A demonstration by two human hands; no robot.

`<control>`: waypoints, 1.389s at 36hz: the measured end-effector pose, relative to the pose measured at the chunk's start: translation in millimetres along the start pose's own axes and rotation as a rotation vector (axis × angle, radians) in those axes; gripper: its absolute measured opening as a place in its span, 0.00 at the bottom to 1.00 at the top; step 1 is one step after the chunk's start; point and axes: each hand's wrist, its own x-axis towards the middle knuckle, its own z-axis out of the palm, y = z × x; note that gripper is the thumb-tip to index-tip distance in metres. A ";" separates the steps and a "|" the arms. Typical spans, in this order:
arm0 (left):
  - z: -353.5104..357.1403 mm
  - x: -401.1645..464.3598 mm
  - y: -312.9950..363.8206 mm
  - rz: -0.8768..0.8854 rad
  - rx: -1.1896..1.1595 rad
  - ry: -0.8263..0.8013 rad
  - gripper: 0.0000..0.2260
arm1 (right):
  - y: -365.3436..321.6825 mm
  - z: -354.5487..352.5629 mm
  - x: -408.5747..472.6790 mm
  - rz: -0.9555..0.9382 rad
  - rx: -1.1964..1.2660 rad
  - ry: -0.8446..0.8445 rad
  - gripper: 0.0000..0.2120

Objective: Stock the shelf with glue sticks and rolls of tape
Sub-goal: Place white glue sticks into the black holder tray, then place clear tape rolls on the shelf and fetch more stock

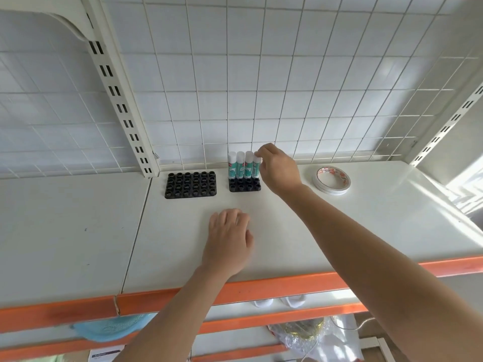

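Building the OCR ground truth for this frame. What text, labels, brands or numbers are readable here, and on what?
None can be quoted; every print in the head view is too small or blurred.
Glue sticks: teal and white labels with a small red mark, unreadable.
Roll of tape: red print on the inner ring, blurred.
White sheet on a lower shelf: a dark printed block, illegible.
Black holders, shelf: no markings seen.

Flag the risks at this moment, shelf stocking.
1. The right hand pinches the cap of the fourth glue stick, tight against three upright sticks; a sideways nudge could topple the row.
2. The small black holder looks light and unheld, since the left hand rests flat on the shelf; it may slide.
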 end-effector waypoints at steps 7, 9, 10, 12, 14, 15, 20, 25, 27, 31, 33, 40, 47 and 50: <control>-7.9 0.6 3.7 -0.016 0.016 -0.077 0.16 | -11.6 -18.4 4.4 0.067 -0.163 -0.245 0.17; -9.4 0.8 4.5 -0.022 0.028 -0.114 0.17 | -14.3 -26.6 4.7 0.084 -0.208 -0.348 0.21; -10.9 0.9 5.0 -0.022 0.038 -0.131 0.17 | -15.2 -30.8 4.0 0.086 -0.223 -0.400 0.22; -13.1 1.5 4.9 -0.017 0.046 -0.145 0.16 | -17.2 -37.8 1.0 0.083 -0.240 -0.488 0.26; -16.3 2.0 5.3 -0.006 0.065 -0.160 0.15 | -20.5 -43.9 -4.6 0.081 -0.234 -0.527 0.31; -18.4 3.1 5.6 -0.005 0.072 -0.175 0.16 | -22.8 -47.4 -7.5 0.085 -0.229 -0.521 0.33; -34.7 12.7 6.2 0.085 0.209 -0.357 0.14 | -43.4 -77.4 -28.6 0.142 -0.178 -0.425 0.30; -73.0 32.3 10.4 0.141 0.151 -0.541 0.13 | -64.0 -121.7 -62.1 0.162 -0.183 -0.352 0.23; -93.0 34.4 19.2 0.148 0.092 -0.530 0.14 | -67.6 -140.2 -75.8 0.150 -0.179 -0.300 0.22; -142.2 29.7 52.9 0.214 0.030 -0.360 0.11 | -73.6 -183.1 -100.2 0.134 -0.168 -0.168 0.22; -170.9 23.7 73.6 0.248 -0.009 -0.270 0.10 | -78.4 -207.1 -111.4 0.108 -0.171 -0.101 0.21; -268.2 -7.1 133.4 0.374 -0.077 -0.027 0.10 | -89.8 -290.8 -153.9 -0.017 -0.171 0.109 0.20; -340.0 -9.6 195.1 0.413 -0.195 0.197 0.10 | -83.4 -362.4 -171.0 -0.170 -0.165 0.319 0.17; -357.2 3.5 211.2 0.424 -0.157 0.277 0.07 | -77.1 -384.1 -165.8 -0.197 -0.168 0.388 0.16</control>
